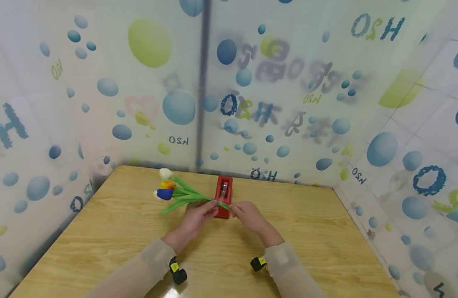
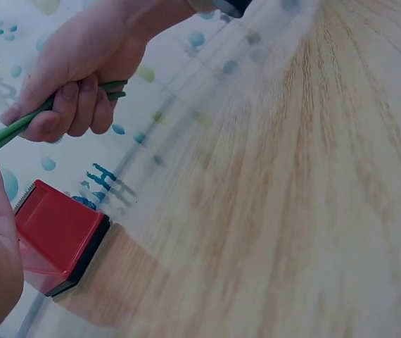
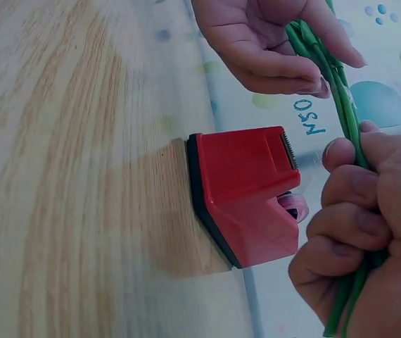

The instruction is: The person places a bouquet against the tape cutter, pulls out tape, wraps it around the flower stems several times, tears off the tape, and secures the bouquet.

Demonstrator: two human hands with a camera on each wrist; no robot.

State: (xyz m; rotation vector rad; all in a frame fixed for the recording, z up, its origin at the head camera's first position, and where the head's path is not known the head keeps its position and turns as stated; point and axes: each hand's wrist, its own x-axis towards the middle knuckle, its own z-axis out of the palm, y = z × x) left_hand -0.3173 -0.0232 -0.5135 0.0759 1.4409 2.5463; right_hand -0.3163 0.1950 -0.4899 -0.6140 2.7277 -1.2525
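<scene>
A wooden table [image 1: 307, 231] spreads beneath both hands. The bunch of artificial tulips [image 1: 191, 197] runs across them, blossoms out to the left of the left hand [image 1: 197, 219], which pinches the stems between thumb and fingers; the right hand [image 1: 251, 215] has its fingers curled round the stem ends. A red tape dispenser [image 3: 243, 169] stands between the hands, its roll of tape [image 3: 294, 205] farther from them. The step seems to be gathering or binding the stems; next calls for keeping them bunched while one hand frees itself for tape.
</scene>
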